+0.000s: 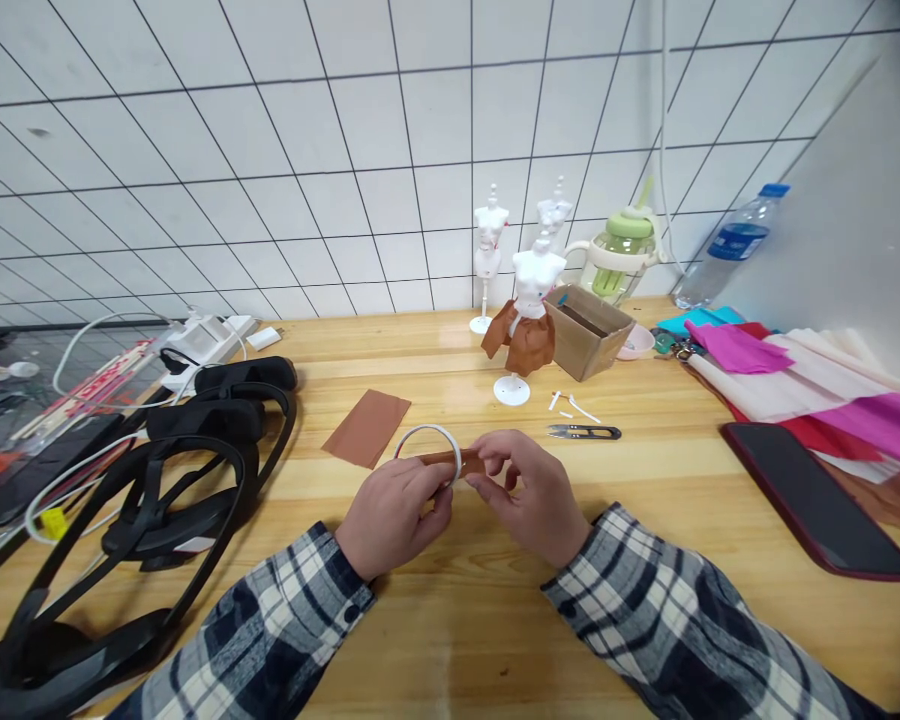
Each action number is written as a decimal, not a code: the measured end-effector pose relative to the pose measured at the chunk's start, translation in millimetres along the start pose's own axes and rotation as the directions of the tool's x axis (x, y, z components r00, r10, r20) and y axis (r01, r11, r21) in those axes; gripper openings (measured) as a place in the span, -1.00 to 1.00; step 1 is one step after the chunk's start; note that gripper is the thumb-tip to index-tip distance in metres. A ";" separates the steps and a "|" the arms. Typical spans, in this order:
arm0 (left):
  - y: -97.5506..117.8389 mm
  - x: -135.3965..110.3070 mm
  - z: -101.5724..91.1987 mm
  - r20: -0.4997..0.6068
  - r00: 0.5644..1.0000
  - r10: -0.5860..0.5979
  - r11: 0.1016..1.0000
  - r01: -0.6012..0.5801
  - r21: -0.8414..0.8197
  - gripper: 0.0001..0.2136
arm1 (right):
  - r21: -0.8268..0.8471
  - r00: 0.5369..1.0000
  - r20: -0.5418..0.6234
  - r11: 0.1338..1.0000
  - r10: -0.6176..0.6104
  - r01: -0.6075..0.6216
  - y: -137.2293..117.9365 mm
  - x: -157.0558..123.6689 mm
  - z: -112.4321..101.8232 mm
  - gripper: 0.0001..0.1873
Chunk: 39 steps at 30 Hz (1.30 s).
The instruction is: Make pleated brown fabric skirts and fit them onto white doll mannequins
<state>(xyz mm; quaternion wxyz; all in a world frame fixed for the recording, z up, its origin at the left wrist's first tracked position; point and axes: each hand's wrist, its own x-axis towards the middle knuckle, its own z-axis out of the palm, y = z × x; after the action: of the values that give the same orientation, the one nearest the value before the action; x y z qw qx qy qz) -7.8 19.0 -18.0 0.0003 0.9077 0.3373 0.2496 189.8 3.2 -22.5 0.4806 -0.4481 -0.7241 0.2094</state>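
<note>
Left hand (394, 512) and right hand (534, 500) close together, both pinched on thin brown strip (450, 462). White tape ring (429, 436) touched strip. Brown sheet (366, 427) lay flat beside, looked unused. Snips (585, 432) near. Doll stand (529, 325) already wore brown skirt.

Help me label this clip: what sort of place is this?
Likely a hobby craft bench for doll dressmaking: miniature mannequins, one in a brown paper dress, stacked coloured tissue paper, thread snips on the wooden table.
</note>
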 end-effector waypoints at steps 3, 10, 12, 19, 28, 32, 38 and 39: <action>2.9 -0.2 -2.0 -0.017 1.000 -0.016 0.998 0.015 -0.060 -0.84 | -0.062 0.995 0.012 0.993 -0.096 0.096 -0.7 -1.0 0.9 -0.76; 7.8 0.8 -9.2 -0.039 0.989 -0.141 0.982 0.135 -0.128 -0.87 | -0.194 0.956 -0.045 0.941 -0.290 0.276 -7.9 -4.7 2.2 -0.90; 9.4 1.1 -10.5 -0.077 0.987 -0.139 0.981 0.127 -0.144 -0.87 | -0.218 0.951 -0.035 0.931 -0.307 0.293 -12.2 -5.9 1.6 -0.88; -31.2 -2.6 -24.2 -0.363 0.748 -0.556 0.828 0.458 -0.324 -0.76 | -0.140 0.964 -0.155 0.970 -0.217 0.196 -8.2 -3.1 -10.3 -0.89; -85.3 -9.1 -11.2 0.098 0.876 -0.472 0.865 0.440 0.240 -0.74 | -0.055 0.997 0.026 0.996 0.076 -0.075 18.9 7.3 -8.6 -0.98; -52.5 -1.6 -12.9 -0.046 0.888 -0.458 0.880 0.460 0.113 -0.69 | -0.065 0.992 0.103 0.995 0.079 -0.073 13.4 5.2 -6.4 -0.96; 4.1 6.7 -13.3 0.193 0.954 -0.228 0.918 0.277 -0.285 -0.77 | -0.019 0.980 0.185 0.997 0.076 -0.074 7.9 4.0 -2.6 -0.96; 7.4 6.6 -11.0 0.181 0.956 -0.232 0.912 0.278 -0.303 -0.79 | -0.017 0.979 0.188 0.997 0.083 -0.081 7.3 3.9 -2.2 -0.96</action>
<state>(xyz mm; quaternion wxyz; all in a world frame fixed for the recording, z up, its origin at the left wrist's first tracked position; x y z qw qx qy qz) -4.0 15.5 -4.1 0.2063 0.8586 0.4064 0.2348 194.5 10.0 -24.9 0.3986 -0.4580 -0.7482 0.2674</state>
